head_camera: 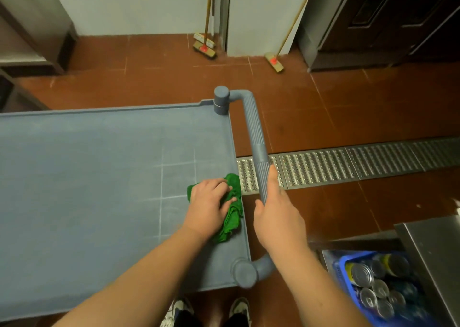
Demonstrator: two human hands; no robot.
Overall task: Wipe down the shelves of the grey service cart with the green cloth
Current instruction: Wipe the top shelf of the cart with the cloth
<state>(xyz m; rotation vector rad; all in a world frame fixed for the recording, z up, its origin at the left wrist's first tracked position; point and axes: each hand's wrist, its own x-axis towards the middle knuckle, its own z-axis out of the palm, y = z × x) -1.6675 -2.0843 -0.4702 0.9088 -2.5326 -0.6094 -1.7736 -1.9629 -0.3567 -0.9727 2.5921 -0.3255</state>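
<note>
From my feed I'm looking down on the top shelf (87,177) of the grey service cart, a flat blue-grey tray with a raised rim and faint grid lines scratched into it. It's parked on a red-brown tile floor (336,107) with a metal drain grate (348,165) running across to the right. Left hand (209,207) is pressing down on the green cloth (232,217), fingers loosely curled over it, bunched up right near the shelf's right edge. Right hand (276,212) sits on the ribbed cart handle (257,152), fingers mostly straight along it, thumb on the inner side; can't say it's really wrapped around. Count: three brooms (205,49) leaning at the back wall, one blue crate (348,272) of tin cans (363,274) bottom right beside a steel worktop (428,252), and two shoes (240,306) poking out below.
</note>
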